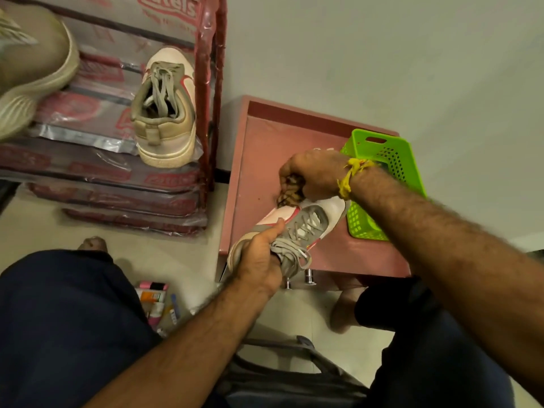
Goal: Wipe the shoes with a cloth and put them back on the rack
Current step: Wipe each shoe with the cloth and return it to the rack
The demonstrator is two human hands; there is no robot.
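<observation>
A: Where is the shoe being cleaned?

B: The white and grey lace-up sneaker with pink-red trim (297, 228) is held over the low pink wooden table (265, 148), heel toward the person, toe pointing at the bright green perforated plastic basket (391, 172) that sits on the table's far right part.

A: Who holds it?

B: The left hand (262, 260) grips its heel end, fingers curled into the collar beside the grey laces, thumb lying along the pink side panel.

A: And the other hand?

B: The right hand (312, 175) is closed in a fist round a bunched brown patterned cloth (290, 189), pressing it against the sneaker's upper left edge near the toe. A yellow thread band (350, 178) circles that wrist.

A: What about the rack?

B: The red metal shoe rack wrapped in printed plastic film (206, 83) stands left of the table. Its matching white and tan sneaker (164, 110) rests on a shelf at the rack's right end, heel outward. A beige knit running shoe with a ribbed pale sole (32, 72) sits on the rack further left, only partly in view.

A: Anything below the table?

B: Small tubes and bottles (156, 304) lie on the pale floor left of the table's near corner, between the person's knees in dark blue trousers (59, 319).
</observation>
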